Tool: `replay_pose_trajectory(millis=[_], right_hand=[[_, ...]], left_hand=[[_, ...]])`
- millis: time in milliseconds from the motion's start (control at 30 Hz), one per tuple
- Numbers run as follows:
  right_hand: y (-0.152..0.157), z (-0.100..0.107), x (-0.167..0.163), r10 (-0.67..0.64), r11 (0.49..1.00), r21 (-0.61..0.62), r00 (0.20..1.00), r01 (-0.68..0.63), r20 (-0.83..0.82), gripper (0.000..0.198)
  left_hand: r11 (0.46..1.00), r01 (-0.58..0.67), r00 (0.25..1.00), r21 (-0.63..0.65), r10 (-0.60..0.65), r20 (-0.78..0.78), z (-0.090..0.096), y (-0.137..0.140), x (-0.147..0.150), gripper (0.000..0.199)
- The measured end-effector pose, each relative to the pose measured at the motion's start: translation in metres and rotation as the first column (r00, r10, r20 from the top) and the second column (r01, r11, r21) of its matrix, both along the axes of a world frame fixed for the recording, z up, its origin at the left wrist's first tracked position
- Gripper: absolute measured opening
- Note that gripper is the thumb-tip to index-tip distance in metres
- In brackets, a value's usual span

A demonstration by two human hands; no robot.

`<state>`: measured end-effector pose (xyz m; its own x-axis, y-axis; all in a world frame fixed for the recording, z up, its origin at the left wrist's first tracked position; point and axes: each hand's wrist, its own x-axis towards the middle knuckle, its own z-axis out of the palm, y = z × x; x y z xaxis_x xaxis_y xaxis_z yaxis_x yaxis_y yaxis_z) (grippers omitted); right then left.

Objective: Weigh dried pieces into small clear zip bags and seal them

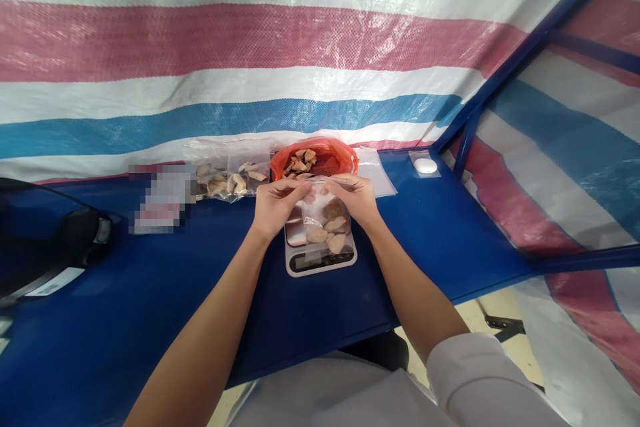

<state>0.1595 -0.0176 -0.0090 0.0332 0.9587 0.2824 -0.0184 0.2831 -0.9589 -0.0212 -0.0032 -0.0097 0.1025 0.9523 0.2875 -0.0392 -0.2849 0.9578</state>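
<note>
Over scale (296,236), L hand (273,203) + R hand (357,199) pinch 1 clr bag (327,221).

Tarp (250,43), striped red, white and blue; table (440,233), blue; clear packet (419,155), white disc (425,165) inside; black object (83,233), left.

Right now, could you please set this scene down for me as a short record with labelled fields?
Left hand: fingers pinch the top edge of a clear plastic bag holding brown pieces
Right hand: fingers at the same edge, opposite side
Beneath in view: white flat digital scale; contact unclear
Behind hands: open red plastic bag with similar pieces
Left of red bag: clear plastic packets of pale brown pieces
Far right: round white object
Surface: blue table
</note>
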Motion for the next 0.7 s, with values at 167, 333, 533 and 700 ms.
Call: replay_pose_trajectory(millis=[167,333,533,700], right_hand=[[-0.0008,0.0007,-0.0005,-0.016,0.999,-0.04,1.0,0.017,0.013,0.031],[-0.002,0.0012,-0.0008,-0.019,1.0,-0.016,0.999,0.02,0.037,0.031],[-0.0025,0.0006,-0.0004,0.012,1.0,-0.01,0.998,-0.011,0.054,0.026],[-0.0026,0.0013,0.0,0.016,1.0,-0.021,0.999,-0.015,0.05,0.027]], left_hand=[[1.0,-0.006,0.999,0.008,0.007,-0.031,0.0023,-0.0002,0.001,0.018],[1.0,-0.015,0.999,0.014,0.015,-0.034,0.0053,-0.0017,0.0002,0.021],[0.999,0.004,0.998,0.043,-0.002,-0.062,0.0076,-0.0045,-0.0003,0.022],[1.0,0.0,0.998,0.018,0.001,-0.062,0.0064,-0.0039,0.0017,0.024]])
